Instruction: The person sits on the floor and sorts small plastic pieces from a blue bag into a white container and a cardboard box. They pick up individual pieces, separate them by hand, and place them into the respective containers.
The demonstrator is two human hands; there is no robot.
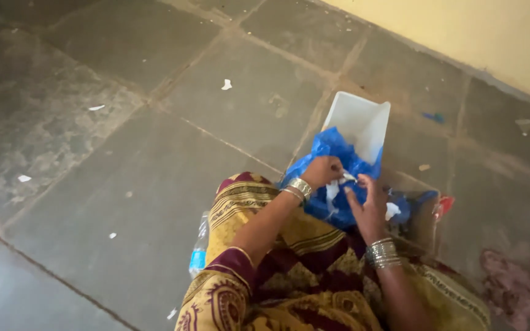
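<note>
Grey stone floor (124, 184) stretches away from your fingers on every side, flecked with small white scraps. Ahead of your fingers stands a white plastic tub (359, 122), tilted on its side with its open mouth toward you; nothing shows inside it. Just under your fingers lies a crumpled blue plastic bag (332, 153), spilling from the tub's mouth toward your lap. To the right of them sits what looks like a brown cardboard box (424, 217) with something red at its far edge.

Your left hand (323, 171) is closed, its fingers pinching a thin white strip (346, 178) over the bag. Your right hand (369, 205) is raised beside it, fingers loosely spread and touching the strip's other end. By my reading, you are only partway: white pieces are on the bag, scraps lie loose on the floor.

Down by your left knee a clear plastic bottle (199, 245) is half hidden by your patterned garment. What the white strip is, I cannot tell; the box's contents are mostly hidden.
</note>
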